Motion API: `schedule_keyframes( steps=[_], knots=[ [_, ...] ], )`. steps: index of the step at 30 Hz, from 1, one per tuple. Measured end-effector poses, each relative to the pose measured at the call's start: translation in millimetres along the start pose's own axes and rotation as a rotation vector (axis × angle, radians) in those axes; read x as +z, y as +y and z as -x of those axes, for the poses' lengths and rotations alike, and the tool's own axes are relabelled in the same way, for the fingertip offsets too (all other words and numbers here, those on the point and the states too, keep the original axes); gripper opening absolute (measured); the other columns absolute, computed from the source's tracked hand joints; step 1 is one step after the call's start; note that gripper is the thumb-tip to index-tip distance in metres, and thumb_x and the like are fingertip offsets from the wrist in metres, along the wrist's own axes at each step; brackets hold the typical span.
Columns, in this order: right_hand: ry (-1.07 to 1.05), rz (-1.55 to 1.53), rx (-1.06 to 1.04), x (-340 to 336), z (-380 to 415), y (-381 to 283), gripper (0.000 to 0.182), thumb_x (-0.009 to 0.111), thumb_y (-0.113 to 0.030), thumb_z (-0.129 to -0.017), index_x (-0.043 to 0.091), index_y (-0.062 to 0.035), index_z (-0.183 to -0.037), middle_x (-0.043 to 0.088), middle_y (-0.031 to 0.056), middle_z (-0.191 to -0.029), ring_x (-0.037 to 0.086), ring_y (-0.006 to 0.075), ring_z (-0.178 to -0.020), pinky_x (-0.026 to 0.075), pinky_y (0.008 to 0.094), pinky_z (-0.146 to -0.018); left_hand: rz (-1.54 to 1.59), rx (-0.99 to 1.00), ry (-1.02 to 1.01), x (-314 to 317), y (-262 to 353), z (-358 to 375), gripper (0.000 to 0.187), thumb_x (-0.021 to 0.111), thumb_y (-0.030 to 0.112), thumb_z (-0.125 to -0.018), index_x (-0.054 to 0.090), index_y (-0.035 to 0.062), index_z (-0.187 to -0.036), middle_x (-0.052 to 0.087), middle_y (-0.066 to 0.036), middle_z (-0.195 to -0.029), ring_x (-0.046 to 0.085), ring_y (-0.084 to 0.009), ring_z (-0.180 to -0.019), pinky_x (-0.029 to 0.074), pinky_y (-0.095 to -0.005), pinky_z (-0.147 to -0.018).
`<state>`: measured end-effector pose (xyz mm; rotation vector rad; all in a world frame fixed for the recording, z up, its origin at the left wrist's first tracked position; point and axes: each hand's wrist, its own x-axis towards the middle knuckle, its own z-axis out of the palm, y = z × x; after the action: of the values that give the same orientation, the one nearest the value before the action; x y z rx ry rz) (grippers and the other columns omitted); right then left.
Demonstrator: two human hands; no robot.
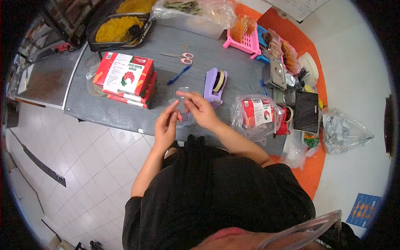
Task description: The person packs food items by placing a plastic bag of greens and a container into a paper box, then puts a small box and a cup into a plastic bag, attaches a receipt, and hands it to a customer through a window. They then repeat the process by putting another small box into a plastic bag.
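My left hand (166, 125) and my right hand (201, 110) meet near the front edge of the grey table. Their fingertips come close together, pinching a thin piece of clear plastic (183, 89) that shows above and below the fingers. Its exact shape is hard to make out. Beyond them lies a blue pen (179, 75), with pink-handled scissors (183, 56) farther back. A purple tape dispenser (213, 86) with a roll of tape stands just past my right hand. Stacked red and white food boxes (126, 77) sit to the left of both hands.
Right of my right forearm, a red box in a clear plastic bag (256, 117) rests on the table. Trays of yellow food (119, 30) are at the back left. A pink basket (246, 43), a metal container (277, 74) and a dark tablet (306, 111) line the right side.
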<state>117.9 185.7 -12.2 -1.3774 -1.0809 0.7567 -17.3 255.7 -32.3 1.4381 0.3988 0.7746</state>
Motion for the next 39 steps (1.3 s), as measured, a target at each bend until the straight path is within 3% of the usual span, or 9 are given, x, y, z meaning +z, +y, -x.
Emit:
schedule_keyframes(
  steps=[2, 5, 11, 13, 18, 24, 29, 32, 39],
  knots=[
    [0.003, -0.121, 0.282, 2.0, -1.3, 19.8, 0.026, 0.048, -0.001, -0.084, 0.050, -0.0001, -0.110, 0.053, 0.0073, -0.093, 0.051, 0.0098, -0.076, 0.042, 0.0213, -0.066, 0.050, -0.081, -0.063, 0.0, -1.8, -2.3, 0.023, 0.047, 0.003, -0.085, 0.047, 0.0022, -0.109, 0.054, -0.007, -0.084, 0.052, -0.0106, -0.078, 0.040, -0.0220, -0.069],
    [-0.037, -0.128, 0.339, 2.9, -4.7, 10.8, 0.027, 0.053, 0.000, -0.082, 0.052, 0.0014, -0.109, 0.055, 0.0050, -0.086, 0.052, 0.0088, -0.074, 0.043, 0.0209, -0.063, -0.031, -0.054, -0.010, 6.9, 0.4, -7.3, 0.025, 0.048, 0.001, -0.085, 0.039, 0.0014, -0.107, 0.054, -0.007, -0.080, 0.051, -0.0096, -0.071, 0.040, -0.0205, -0.061],
    [-0.038, -0.053, 0.048, 6.5, -0.3, 5.0, 0.017, 0.054, -0.004, -0.082, 0.059, 0.0039, -0.096, 0.059, 0.0047, -0.085, 0.052, 0.0087, -0.074, 0.043, 0.0216, -0.066, -0.144, -0.080, 0.093, 2.6, -8.5, -12.6, 0.041, 0.051, -0.002, -0.082, 0.027, 0.0036, -0.114, 0.051, -0.007, -0.081, 0.049, -0.0095, -0.060, 0.039, -0.0196, -0.057],
    [-0.008, -0.086, 0.116, 4.1, 1.2, 10.8, 0.016, 0.054, -0.004, -0.082, 0.059, 0.0039, -0.095, 0.060, 0.0045, -0.083, 0.052, 0.0083, -0.075, 0.043, 0.0218, -0.067, 0.124, -0.144, 0.260, 10.4, 1.4, -14.0, 0.035, 0.054, -0.002, -0.081, 0.038, 0.0014, -0.112, 0.048, -0.007, -0.087, 0.048, -0.0094, -0.063, 0.039, -0.0200, -0.056],
    [0.092, -0.336, 0.385, 5.2, -1.6, 19.6, 0.013, 0.053, -0.008, -0.084, 0.059, 0.0027, -0.091, 0.061, 0.0027, -0.077, 0.054, 0.0071, -0.078, 0.043, 0.0225, -0.068, 0.192, -0.114, 0.135, -0.3, -18.4, -12.6, 0.010, 0.059, -0.003, -0.076, 0.057, -0.0010, -0.085, 0.045, -0.004, -0.088, 0.047, -0.0087, -0.069, 0.040, -0.0197, -0.055],
    [0.095, -0.150, 0.281, 2.5, -1.5, 12.6, 0.014, 0.056, -0.014, -0.083, 0.056, -0.0003, -0.082, 0.060, 0.0028, -0.069, 0.053, 0.0059, -0.065, 0.041, 0.0220, -0.057, 0.072, -0.041, 0.128, -0.2, -11.2, -19.1, 0.005, 0.062, -0.002, -0.073, 0.062, 0.0005, -0.077, 0.046, -0.003, -0.083, 0.048, -0.0080, -0.067, 0.039, -0.0188, -0.054],
    [-0.204, 0.282, 0.041, -10.2, 1.5, 10.1, 0.015, 0.062, -0.012, -0.075, 0.054, 0.0000, -0.077, 0.054, 0.0064, -0.075, 0.052, 0.0150, -0.068, 0.041, 0.0286, -0.060, -0.027, -0.005, 0.131, -6.3, -13.7, -24.6, 0.005, 0.064, -0.001, -0.073, 0.064, 0.0010, -0.077, 0.047, -0.002, -0.080, 0.048, -0.0069, -0.063, 0.036, -0.0166, -0.051],
    [-0.198, -0.020, 0.302, -7.8, 2.4, 28.9, 0.011, 0.060, -0.005, -0.074, 0.049, -0.0010, -0.075, 0.045, 0.0055, -0.083, 0.046, 0.0135, -0.080, 0.038, 0.0243, -0.072, 0.004, -0.082, 0.034, -3.8, -11.5, -25.3, 0.004, 0.061, 0.002, -0.077, 0.061, -0.0011, -0.078, 0.049, -0.003, -0.082, 0.048, -0.0080, -0.068, 0.039, -0.0201, -0.057],
    [0.270, 0.278, -0.110, 12.9, 9.6, -5.0, 0.020, 0.067, -0.012, -0.065, 0.056, -0.0079, -0.081, 0.047, 0.0067, -0.088, 0.048, 0.0239, -0.084, 0.038, 0.0345, -0.072, 0.087, -0.328, -0.018, -15.8, -18.6, -30.3, 0.010, 0.060, 0.007, -0.079, 0.062, -0.0021, -0.076, 0.057, -0.002, -0.070, 0.050, -0.0067, -0.063, 0.037, -0.0191, -0.057]
  ],
)
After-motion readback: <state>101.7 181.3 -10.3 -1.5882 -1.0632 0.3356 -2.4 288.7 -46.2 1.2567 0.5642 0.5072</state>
